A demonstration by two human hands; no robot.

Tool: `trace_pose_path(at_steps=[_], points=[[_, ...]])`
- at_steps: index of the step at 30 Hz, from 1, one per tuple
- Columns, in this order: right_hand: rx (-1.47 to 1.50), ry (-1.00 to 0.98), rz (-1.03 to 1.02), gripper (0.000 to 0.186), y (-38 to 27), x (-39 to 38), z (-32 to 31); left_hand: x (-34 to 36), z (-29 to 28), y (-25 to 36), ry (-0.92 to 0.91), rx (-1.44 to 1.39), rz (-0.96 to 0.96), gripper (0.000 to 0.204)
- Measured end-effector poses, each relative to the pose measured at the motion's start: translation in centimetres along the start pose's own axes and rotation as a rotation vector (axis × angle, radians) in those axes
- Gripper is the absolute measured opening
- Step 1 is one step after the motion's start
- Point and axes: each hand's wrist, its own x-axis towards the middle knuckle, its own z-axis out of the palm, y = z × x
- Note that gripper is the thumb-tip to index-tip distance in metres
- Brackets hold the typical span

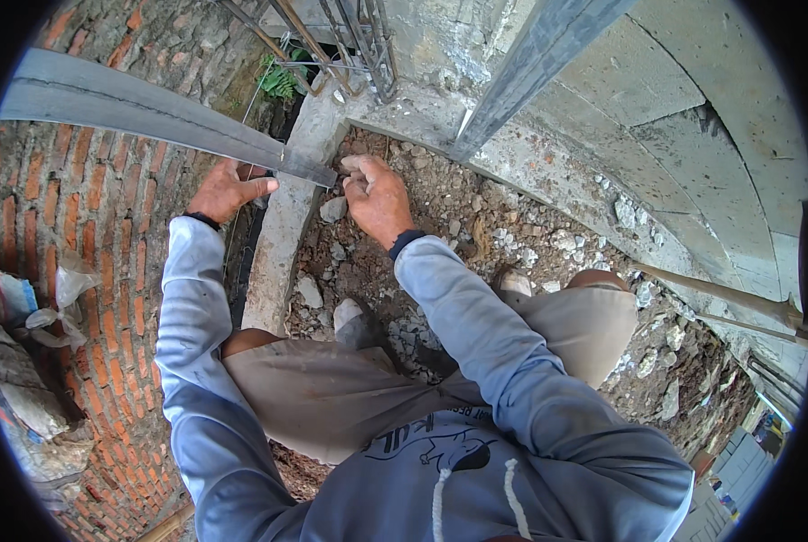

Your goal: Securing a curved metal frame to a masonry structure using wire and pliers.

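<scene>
A long, flat grey bar (164, 104) with a dark line along it slants in from the upper left, and its far end lies over a concrete ledge (282, 230). Just below the bar's edge is my left hand (226, 191), thumb and fingers brought together near a thin string; what they pinch is too small to make out. My right hand (378, 203) is at the bar's end, above the rubble, with its fingers curled in. Whatever lies between those fingers is hidden.
Bent steel rebar (336, 50) juts up beyond the ledge, near a green fern (280, 79). A grey post (530, 77) leans by the block wall (661, 117). Broken stones and soil (476, 208) lie around my feet. Old sacks (24, 361) rest by the brickwork (106, 244) on the left.
</scene>
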Motion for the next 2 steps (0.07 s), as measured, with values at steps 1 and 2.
trace_pose_path(at_steps=[1, 2], points=[[-0.026, -0.045, 0.053, 0.030, 0.19, -0.05, -0.71, 0.03, -0.18, 0.09, -0.011, 0.011, 0.026, 0.066], [-0.039, -0.084, 0.099, 0.030, 0.41, -0.05, -1.50, 0.01, -0.33, 0.22, -0.030, 0.015, 0.066, 0.069]])
